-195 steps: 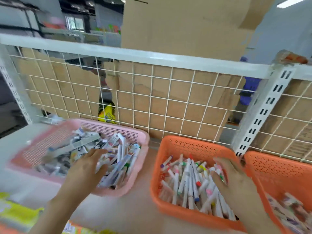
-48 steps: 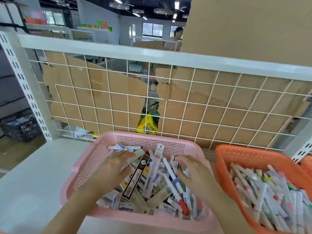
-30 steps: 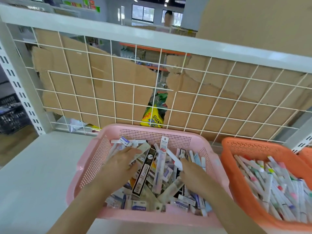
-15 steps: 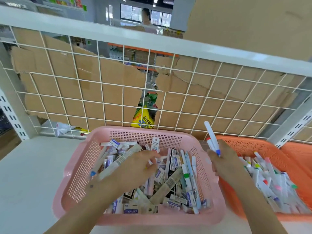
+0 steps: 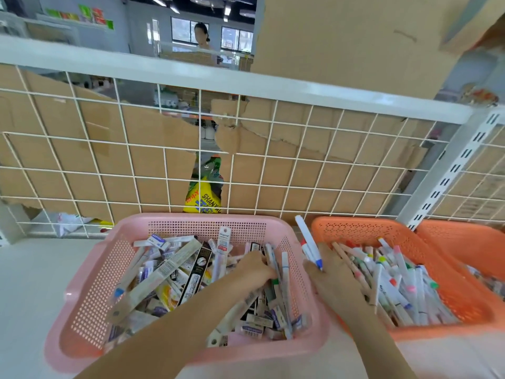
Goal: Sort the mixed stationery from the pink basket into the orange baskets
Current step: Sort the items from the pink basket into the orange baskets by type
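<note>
Markers [image 5: 308, 242], 2, pinched in right hand [image 5: 334, 274]; grip of left hand [image 5: 251, 269] seemingly curls round 1 pen [image 5: 271, 254].

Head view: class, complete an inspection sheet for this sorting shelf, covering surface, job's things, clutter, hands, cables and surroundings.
Surface: white shelf top carrying three baskets.
Job's things: pink basket holds mixed stationery; near orange basket holds sorted markers; second orange basket only partly in view at right.
Clutter: crumpled white wrapper and yellow bag behind the grid.
Hands: left hand reaches into the pink basket's pile, grip unclear; right hand holds two held markers at the near orange basket's left edge.
Cables: nothing seen.
Surroundings: wire grid backed by torn cardboard; a person far behind.
</note>
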The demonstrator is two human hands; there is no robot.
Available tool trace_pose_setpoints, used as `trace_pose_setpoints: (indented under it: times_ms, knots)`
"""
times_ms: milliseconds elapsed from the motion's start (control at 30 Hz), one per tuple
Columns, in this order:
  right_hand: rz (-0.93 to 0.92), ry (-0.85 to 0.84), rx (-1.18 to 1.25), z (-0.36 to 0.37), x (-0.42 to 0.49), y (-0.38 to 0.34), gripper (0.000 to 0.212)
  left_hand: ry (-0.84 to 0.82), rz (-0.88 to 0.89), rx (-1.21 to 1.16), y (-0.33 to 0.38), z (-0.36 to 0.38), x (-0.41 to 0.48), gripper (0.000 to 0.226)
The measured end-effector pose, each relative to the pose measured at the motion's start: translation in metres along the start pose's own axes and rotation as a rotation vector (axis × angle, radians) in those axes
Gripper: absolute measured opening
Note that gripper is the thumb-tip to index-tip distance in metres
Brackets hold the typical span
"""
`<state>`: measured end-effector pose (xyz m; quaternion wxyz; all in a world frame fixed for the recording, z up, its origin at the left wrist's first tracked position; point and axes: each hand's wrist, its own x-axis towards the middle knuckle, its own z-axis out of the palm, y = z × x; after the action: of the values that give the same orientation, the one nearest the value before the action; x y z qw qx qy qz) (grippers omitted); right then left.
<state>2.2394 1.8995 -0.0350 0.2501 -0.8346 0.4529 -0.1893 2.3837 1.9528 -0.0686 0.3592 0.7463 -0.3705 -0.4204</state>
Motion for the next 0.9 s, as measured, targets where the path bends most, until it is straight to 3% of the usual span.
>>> trace_pose_setpoints:
  times_ms: [100, 200, 300, 533, 700, 900]
  knots:
    - [0.005, -0.028, 0.058, -0.002, -0.004, -0.001, 0.032, -0.036, -0.04, -0.038, 0.004, 0.006, -0.003, 0.021]
    - [-0.013, -0.029, 0.043, -0.002, -0.003, 0.001, 0.034, -0.01, 0.064, 0.162, 0.007, 0.014, -0.003, 0.006]
    - [-0.014, -0.04, 0.027, -0.001, -0.001, 0.003, 0.03, 0.077, 0.093, 0.339, 0.008, 0.018, 0.003, 0.027]
    - [-0.021, -0.04, 0.023, 0.001, 0.003, 0.007, 0.013, 0.057, 0.047, 0.427, 0.015, 0.017, 0.002, 0.032]
    - [-0.017, -0.048, 0.024, 0.003, 0.005, 0.01, 0.008, 0.051, -0.018, 0.323, 0.02, 0.016, 0.003, 0.018]
    - [-0.053, -0.04, 0.031, 0.007, 0.007, 0.013, 0.006, 0.013, -0.141, 0.2, 0.021, 0.016, 0.009, 0.021]
